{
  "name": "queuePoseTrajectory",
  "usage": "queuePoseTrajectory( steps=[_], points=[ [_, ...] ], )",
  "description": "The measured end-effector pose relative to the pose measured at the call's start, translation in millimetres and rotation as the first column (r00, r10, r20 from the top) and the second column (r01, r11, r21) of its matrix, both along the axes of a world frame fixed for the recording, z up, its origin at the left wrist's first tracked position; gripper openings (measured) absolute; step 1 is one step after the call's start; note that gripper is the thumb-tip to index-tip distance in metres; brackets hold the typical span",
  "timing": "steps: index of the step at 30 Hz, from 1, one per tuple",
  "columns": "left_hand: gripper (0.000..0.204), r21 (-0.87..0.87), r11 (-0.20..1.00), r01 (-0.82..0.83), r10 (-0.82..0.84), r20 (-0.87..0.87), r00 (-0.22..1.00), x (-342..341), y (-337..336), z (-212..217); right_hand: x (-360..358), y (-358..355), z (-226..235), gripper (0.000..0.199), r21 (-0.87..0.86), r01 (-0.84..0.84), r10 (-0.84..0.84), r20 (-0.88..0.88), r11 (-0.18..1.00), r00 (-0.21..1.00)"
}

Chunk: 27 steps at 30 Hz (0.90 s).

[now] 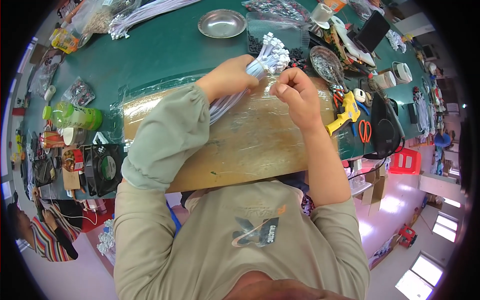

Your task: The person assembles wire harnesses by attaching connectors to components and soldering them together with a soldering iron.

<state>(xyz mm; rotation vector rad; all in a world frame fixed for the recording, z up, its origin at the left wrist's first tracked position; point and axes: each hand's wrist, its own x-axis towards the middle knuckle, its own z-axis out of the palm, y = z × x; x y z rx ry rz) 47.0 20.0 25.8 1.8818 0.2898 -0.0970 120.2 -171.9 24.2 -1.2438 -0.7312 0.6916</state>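
A head-worn fisheye looks down — close above the table [165, 55].

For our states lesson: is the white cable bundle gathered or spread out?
Gathered: the left hand grips the white cable bundle, strands lying close together.

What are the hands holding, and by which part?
Left hand: a bundle of thin white cables, near its white connector ends. Right hand: cannot tell.

One left hand [230, 77] and one right hand [301, 95], making two; one held bundle of white cables [230, 104]; two round metal dishes [222, 23]; one yellow glue gun [344, 117]; one pair of orange-handled scissors [365, 131]; one green-capped bottle [80, 118]; one tan board [245, 150]; one green table [170, 50]; one co-worker [54, 234]; dark small parts [257, 46], several, too crowded to count
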Motion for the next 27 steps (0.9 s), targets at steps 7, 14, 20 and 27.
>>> queuePoseTrajectory(
  steps=[7, 14, 20, 27],
  points=[
    [0.034, -0.018, 0.987, 0.160, -0.161, -0.043, 0.986, -5, -2, 7, 49, -23, 42, 0.010, -0.448, 0.315, 0.193, 0.780, 0.837, 0.595],
    [0.035, 0.077, 0.984, 0.163, -0.162, -0.014, 0.987, -12, -17, -2, 43, 19, 66, 0.009, -0.117, 0.037, 0.116, 0.993, 0.992, 0.020],
    [0.042, 0.350, 0.924, 0.156, -0.169, 0.008, 0.986, -21, -33, 3, 79, 40, 59, 0.020, -0.430, 0.337, 0.201, 0.816, 0.838, 0.543],
    [0.048, 0.244, 0.970, -0.016, -0.025, 0.165, 0.986, -17, -6, 7, 98, -5, 10, 0.020, -0.647, 0.281, 0.086, 0.475, 0.709, 0.876]
  ],
)
